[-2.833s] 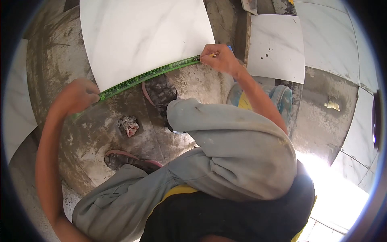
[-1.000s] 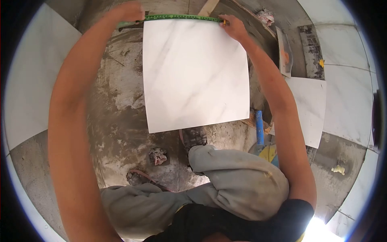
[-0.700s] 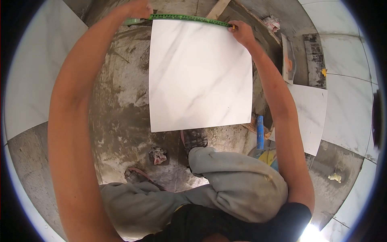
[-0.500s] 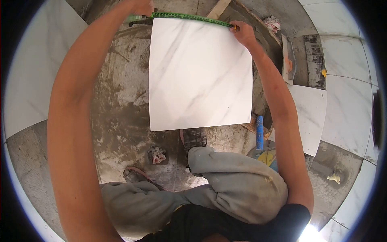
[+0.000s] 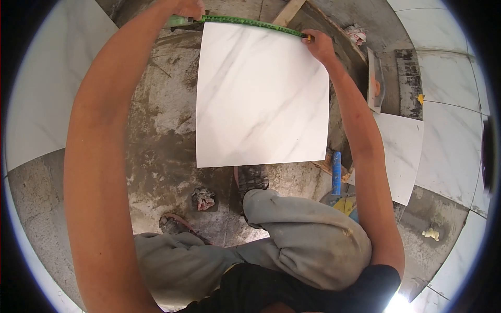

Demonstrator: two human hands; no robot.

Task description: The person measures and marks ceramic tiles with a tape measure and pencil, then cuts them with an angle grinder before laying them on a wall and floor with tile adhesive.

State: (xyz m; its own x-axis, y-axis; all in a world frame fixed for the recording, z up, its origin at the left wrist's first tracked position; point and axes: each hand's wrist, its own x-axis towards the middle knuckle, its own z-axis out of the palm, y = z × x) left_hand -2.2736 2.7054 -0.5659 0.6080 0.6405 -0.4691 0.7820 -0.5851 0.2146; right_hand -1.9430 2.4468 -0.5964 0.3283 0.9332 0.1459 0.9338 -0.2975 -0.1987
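A white marble-patterned tile (image 5: 263, 99) lies in front of me, above my bent knees. Along its far edge runs the green blade of a tape measure (image 5: 250, 22), stretched between my two hands. My left hand (image 5: 189, 8), partly cut off by the top of the view, is closed on the tape measure at the tile's far left corner; its green case shows just left of the fingers. At the far right corner, my right hand (image 5: 320, 47) pinches the blade's end, where a small yellow-orange tip shows.
A trowel (image 5: 374, 81) rests right of my right forearm, near a smaller cut tile (image 5: 399, 151). A blue tube-like object (image 5: 336, 173) lies by that arm. Crumpled paper (image 5: 203, 199) sits on the rough concrete floor (image 5: 162, 141). Laid tiles (image 5: 449, 141) border the right side.
My left hand and the tape measure have shifted slightly right along with the tile in view. Both hands keep their hold on the tape measure.
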